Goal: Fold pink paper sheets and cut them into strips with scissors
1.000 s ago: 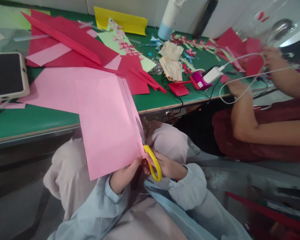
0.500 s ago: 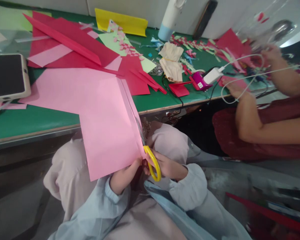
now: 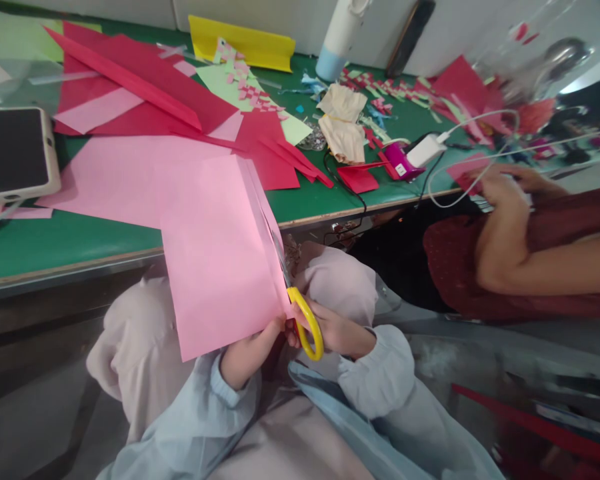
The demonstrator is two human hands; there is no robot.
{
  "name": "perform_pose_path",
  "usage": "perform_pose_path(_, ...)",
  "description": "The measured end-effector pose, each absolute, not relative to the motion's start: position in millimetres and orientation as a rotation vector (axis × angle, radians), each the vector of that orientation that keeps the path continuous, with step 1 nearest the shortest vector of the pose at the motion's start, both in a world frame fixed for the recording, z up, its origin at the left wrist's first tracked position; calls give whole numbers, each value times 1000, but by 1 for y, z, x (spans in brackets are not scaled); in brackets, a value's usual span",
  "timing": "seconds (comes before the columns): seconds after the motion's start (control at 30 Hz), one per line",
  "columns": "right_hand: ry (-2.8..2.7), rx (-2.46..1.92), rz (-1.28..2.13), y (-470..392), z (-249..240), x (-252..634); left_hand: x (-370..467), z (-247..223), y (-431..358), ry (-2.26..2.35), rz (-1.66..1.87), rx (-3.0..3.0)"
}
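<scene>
Scissors (image 3: 294,295) against pink paper (image 3: 220,260)

Grips the yellow-handled scissors with the right hand (image 3: 336,329), near the frame's centre, with blades along the paper's right edge. Pinches the lower right corner with the left hand (image 3: 254,345), thumb uppermost, fingers partly hidden. Has the paper left of centre, crossing the edge of the green table (image 3: 80,238), with red sheets (image 3: 140,77) at upper left.

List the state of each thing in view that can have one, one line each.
Yellow-handled scissors: blades at the pink sheet's right side; opening unclear
Pink sheet: held at its near edge, hanging past the table edge
Left grip: closed on the pink sheet
Right grip: closed on the scissors
Phone: face up, screen dark
Bottle: standing
White adapter: cable plugged in
Yellow sheet: bent lengthwise
</scene>
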State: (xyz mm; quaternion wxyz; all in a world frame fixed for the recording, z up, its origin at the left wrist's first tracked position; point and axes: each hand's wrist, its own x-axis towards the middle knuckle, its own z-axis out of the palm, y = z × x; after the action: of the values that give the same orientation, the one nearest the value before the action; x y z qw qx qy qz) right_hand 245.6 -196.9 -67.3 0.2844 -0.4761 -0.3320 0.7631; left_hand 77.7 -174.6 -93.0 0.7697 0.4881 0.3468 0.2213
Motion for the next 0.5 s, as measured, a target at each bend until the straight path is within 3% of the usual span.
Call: perform_pose_path(0.5,-923,-1258,2020,-195,-60,244,77,-89,-174,804,503,1100)
